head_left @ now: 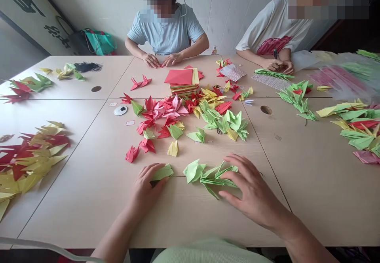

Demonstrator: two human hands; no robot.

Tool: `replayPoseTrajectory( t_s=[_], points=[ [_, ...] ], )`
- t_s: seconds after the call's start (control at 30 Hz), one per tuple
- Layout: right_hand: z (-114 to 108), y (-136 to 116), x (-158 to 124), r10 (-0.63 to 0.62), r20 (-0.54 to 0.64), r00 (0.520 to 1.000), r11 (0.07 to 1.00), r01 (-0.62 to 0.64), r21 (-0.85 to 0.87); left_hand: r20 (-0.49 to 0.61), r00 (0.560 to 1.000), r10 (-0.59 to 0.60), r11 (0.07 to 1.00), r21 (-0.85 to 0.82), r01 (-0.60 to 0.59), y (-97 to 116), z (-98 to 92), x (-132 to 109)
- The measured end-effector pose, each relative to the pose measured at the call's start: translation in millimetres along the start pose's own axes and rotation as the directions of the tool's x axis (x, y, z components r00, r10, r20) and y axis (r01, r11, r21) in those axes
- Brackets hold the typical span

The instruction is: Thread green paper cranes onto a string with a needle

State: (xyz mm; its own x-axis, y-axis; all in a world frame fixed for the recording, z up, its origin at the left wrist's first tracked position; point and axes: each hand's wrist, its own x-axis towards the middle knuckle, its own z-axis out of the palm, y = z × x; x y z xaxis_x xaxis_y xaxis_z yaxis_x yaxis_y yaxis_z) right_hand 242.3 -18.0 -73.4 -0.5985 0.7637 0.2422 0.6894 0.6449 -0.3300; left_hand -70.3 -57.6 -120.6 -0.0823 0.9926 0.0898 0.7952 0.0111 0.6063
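Over green origami [212,181], the right hand [252,190] arches wide, the left hand [147,186] pinching folded paper [164,171].

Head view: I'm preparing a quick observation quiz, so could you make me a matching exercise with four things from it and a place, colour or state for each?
Things
1. Left hand
2. Right hand
3. Paper stack
4. Teal bag

Places, colours, states
A. Topped with red
B. Beyond the table
C. Fingers at a single green piece
D. Open, fingers spread over a green cluster

Pairs: 1-C, 2-D, 3-A, 4-B
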Motion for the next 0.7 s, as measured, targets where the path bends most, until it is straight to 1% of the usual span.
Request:
replayPoseTrajectory(
  t_s=[0.07,0.13,0.27,0.33,0.43,0.5,0.57,0.63,0.7],
  points=[
    [9,-8,8,-0.042,-0.002,0.999,0.999,0.042,0.008,0.001,1.0,0.005,1.0,-0.003,-0.005,0,-0.3,0],
    [15,-11,11,-0.052,-0.012,0.999,0.999,0.052,0.009,0.0,1.0,0.01,1.0,-0.008,-0.01,0,-0.4,-1],
    [11,-7,11,-0.022,0.006,1.0,1.0,0.022,0.021,-0.006,1.0,0.01,1.0,-0.019,-0.01,1,0.0,-1],
    [8,-9,16,-0.025,-0.009,1.0,0.999,0.026,0.029,-0.006,1.0,0.006,1.0,-0.021,-0.006,1,0.1,0],
    [14,-18,29,-0.066,-0.035,0.997,0.997,0.068,0.042,-0.001,1.0,0.002,1.0,-0.023,-0.002,1,-0.3,1],
    [23,-24,36,-0.096,-0.026,0.995,0.994,0.097,0.05,0.002,1.0,0.005,1.0,-0.025,-0.004,1,-0.3,0],
    [29,-25,39,-0.101,-0.016,0.995,0.993,0.102,0.056,0.003,1.0,0.007,1.0,-0.027,-0.007,1,-0.1,-1],
    [29,-23,37,-0.09,-0.021,0.996,0.994,0.091,0.054,0.002,1.0,0.01,1.0,-0.029,-0.01,1,0.3,-2],
    [24,-22,35,-0.081,-0.049,0.996,0.996,0.083,0.035,0.0,1.0,0.015,0.999,-0.031,-0.015,1,0.6,-2]
  ],
)
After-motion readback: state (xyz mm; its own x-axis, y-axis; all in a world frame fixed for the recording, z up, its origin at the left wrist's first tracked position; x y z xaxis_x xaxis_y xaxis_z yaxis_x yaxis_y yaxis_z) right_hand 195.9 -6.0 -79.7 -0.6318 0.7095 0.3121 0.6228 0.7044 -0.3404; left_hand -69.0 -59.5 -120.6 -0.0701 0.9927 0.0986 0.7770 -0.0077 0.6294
